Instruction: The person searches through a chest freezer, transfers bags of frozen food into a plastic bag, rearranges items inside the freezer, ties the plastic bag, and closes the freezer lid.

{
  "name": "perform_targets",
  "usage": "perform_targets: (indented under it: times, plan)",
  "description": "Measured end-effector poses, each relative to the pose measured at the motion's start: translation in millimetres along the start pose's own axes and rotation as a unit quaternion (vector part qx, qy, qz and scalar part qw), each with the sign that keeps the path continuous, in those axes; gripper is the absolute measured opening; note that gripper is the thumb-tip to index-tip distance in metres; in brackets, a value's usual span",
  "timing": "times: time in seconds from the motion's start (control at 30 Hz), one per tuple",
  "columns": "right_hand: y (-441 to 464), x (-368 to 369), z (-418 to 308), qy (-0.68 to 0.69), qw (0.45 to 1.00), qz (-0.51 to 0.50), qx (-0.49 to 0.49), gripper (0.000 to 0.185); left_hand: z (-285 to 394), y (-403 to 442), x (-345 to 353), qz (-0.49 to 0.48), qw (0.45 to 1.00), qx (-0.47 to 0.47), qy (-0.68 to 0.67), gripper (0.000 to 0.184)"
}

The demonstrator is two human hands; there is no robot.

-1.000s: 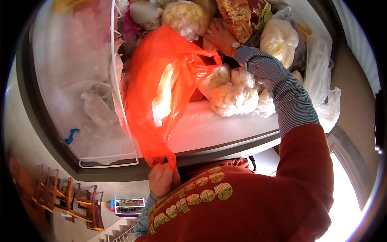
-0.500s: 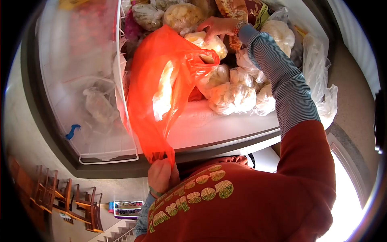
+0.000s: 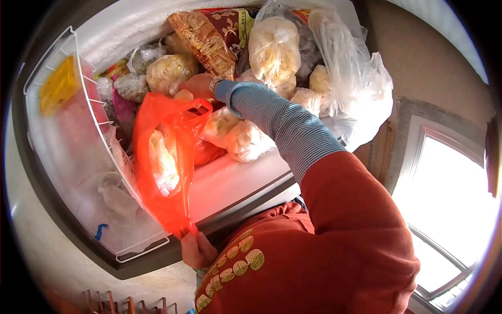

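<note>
A translucent red plastic bag [image 3: 151,141] hangs stretched over the freezer's front edge, with a pale wrapped bundle [image 3: 163,165] showing through it. Its bottom end is pinched in my left hand [image 3: 197,252], close to my body. My right hand [image 3: 197,85] reaches into the chest freezer, just above the red bag's handles. Its fingers are curled among the food bags and partly hidden, so what they hold is unclear. Right beside it are a knotted clear bag of yellowish food [image 3: 170,72] and another clear bag [image 3: 222,125].
A white wire basket [image 3: 97,112] hangs at the freezer's left, holding a yellow packet [image 3: 57,86] and a blue strip [image 3: 101,231]. Brown printed packaging [image 3: 206,42] lies at the back. Large clear bags [image 3: 345,68] overhang the right edge. A bright window [image 3: 444,209] is at right.
The view has shifted and turned, bringing the window into sight. My right hand now lies closer to the red bag's opening. My left hand keeps hold of the bag's bottom.
</note>
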State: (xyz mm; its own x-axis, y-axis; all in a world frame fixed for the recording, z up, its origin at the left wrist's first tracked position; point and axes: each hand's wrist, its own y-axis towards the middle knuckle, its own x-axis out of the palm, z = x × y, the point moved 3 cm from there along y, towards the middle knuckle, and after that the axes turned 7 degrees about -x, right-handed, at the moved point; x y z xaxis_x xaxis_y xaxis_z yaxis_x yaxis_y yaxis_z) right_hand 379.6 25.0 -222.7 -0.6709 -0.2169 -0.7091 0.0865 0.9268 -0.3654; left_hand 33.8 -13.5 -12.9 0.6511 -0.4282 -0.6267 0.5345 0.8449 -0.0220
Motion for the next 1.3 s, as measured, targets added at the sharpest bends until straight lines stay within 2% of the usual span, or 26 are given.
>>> perform_targets:
  times: [0.07,0.13,0.2,0.23,0.33,0.37,0.43,0.47,0.5,0.53,0.57,0.6,0.63,0.67,0.7,0.73,0.8,0.93,1.0,1.07,1.13,1.2,1.3]
  plan:
    - [-16.1,-4.9,-2.4,0.001,0.999,0.005,0.032,0.033,1.4,0.6,-2.5,0.009,1.0,0.012,-0.018,0.004]
    - [-27.2,-11.5,-11.5,0.003,0.998,0.004,0.064,0.033,2.8,1.6,-3.5,-0.026,1.0,-0.015,0.004,0.006]
    - [-29.4,-4.2,-5.9,0.105,0.973,-0.04,0.2,0.034,1.3,0.9,-3.6,-0.025,1.0,-0.015,0.007,0.006]
    - [-30.8,-3.5,-5.7,0.109,0.973,-0.045,0.196,0.034,1.3,0.8,-3.8,-0.028,0.999,-0.017,0.0,0.006]
    - [-37.6,-14.4,-11.7,-0.004,0.998,-0.051,-0.031,0.033,1.7,1.9,-2.7,-0.016,1.0,-0.018,-0.007,0.007]
    - [-41.5,-21.7,-10.1,0.06,0.998,-0.01,-0.023,0.038,2.9,2.1,-2.0,-0.025,1.0,-0.015,0.004,0.007]
    - [-34.1,-18.0,4.9,0.024,0.995,0.018,-0.093,0.049,-0.3,-0.6,-5.3,-0.048,0.999,-0.013,0.019,0.01]
    - [-26.9,-7.2,17.2,-0.078,0.982,0.006,-0.17,0.051,-0.3,0.3,-6.2,-0.043,0.999,-0.017,0.026,0.01]
    - [-29.3,-13.6,8.7,-0.074,0.981,0.003,-0.177,0.051,2.0,1.8,-5.5,-0.043,0.999,-0.016,0.012,0.01]
    - [-32.8,-25.4,9.5,0.037,0.997,0.038,-0.064,0.052,4.3,2.9,-4.8,-0.042,0.999,-0.014,-0.002,0.011]
    - [-37.8,-32.7,13.0,0.146,0.985,0.071,0.052,0.054,5.5,3.7,-5.4,-0.039,0.999,-0.019,0.002,0.011]
    - [-37.5,-35.5,15.9,0.172,0.98,0.095,0.041,0.058,6.6,4.8,-6.0,-0.049,0.999,-0.019,0.01,0.012]
    - [-36.8,-33.3,18.8,0.351,0.928,0.114,0.058,0.061,7.3,5.5,-6.3,-0.058,0.998,-0.018,0.018,0.012]
    - [-35.1,-31.2,21.2,0.517,0.843,0.127,0.074,0.065,7.2,5.6,-6.6,-0.056,0.998,-0.02,0.023,0.012]
    - [-32.9,-35.3,16.7,0.58,0.8,0.135,0.076,0.07,7.0,5.8,-6.2,-0.057,0.998,-0.012,0.02,0.012]
    - [-34.9,-41.7,9.1,0.609,0.774,0.158,0.071,0.062,7.3,6.8,-6.3,-0.059,0.998,-0.002,0.016,0.012]
    - [-32.6,-47.5,3.9,0.674,0.72,0.148,0.073,0.062,8.2,8.5,-7.3,-0.063,0.998,-0.001,0.026,0.011]
    - [-33.7,-50.0,2.8,0.684,0.713,0.139,0.072,0.061,7.6,8.4,-7.5,-0.079,0.997,-0.002,0.015,0.01]
    - [-31.4,-47.1,6.1,0.715,0.683,0.135,0.061,0.06,7.1,8.0,-7.5,-0.075,0.997,0.002,0.014,0.011]
    - [-31.3,-46.4,7.4,0.717,0.682,0.133,0.056,0.059,7.5,9.0,-7.5,-0.07,0.997,0.007,0.013,0.011]
    - [-30.2,-46.9,4.3,0.748,0.65,0.129,0.038,0.054,8.8,10.2,-7.6,-0.071,0.997,0.015,0.001,0.012]
    - [-31.5,-47.8,3.5,0.741,0.657,0.133,0.033,0.051,8.8,9.3,-7.9,-0.068,0.998,0.012,-0.004,0.012]
    - [-31.4,-48.4,1.5,0.757,0.64,0.126,0.04,0.05,8.8,9.9,-8.9,-0.08,0.997,0.005,0.0,0.012]
